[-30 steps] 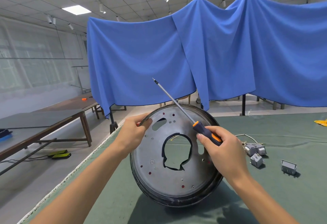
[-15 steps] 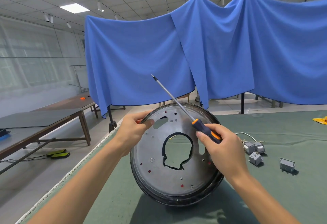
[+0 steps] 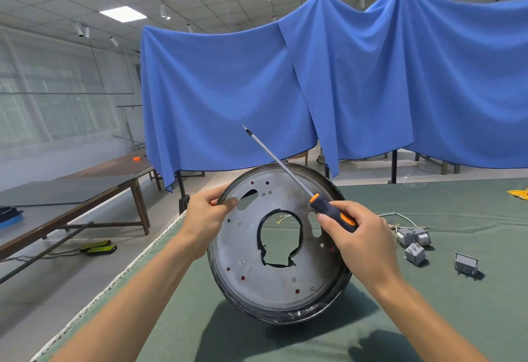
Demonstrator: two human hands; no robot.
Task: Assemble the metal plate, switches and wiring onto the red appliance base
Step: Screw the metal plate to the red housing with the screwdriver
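Head view is showing us the metal plate (image 3: 274, 250), a round disc with a dark rim, standing tilted on its lower edge on the green table (image 3: 445, 304). We are gripping the plate's upper left rim with our left hand (image 3: 204, 219), thumb lying across the face beside an oblong slot and fingers wrapping behind the rim. Our right hand (image 3: 363, 241) is curling around the dark and orange handle of a screwdriver (image 3: 300, 187), just in front of the plate's right side; its shaft is slanting up and to the left past the plate's top edge, with the tip pointing into open air before the blue cloth (image 3: 343, 84). We are seeing the green surface through the large jagged opening at the plate's centre, and small red dots are showing through several holes, though we cannot tell what lies behind. To the right of the plate, grey switches (image 3: 414, 243) are lying with wiring (image 3: 397, 216), apart from the rim, and one more grey switch block (image 3: 466, 264) is sitting further right. To the left of the plate the table's fringed edge is running close by, with open floor beyond it.
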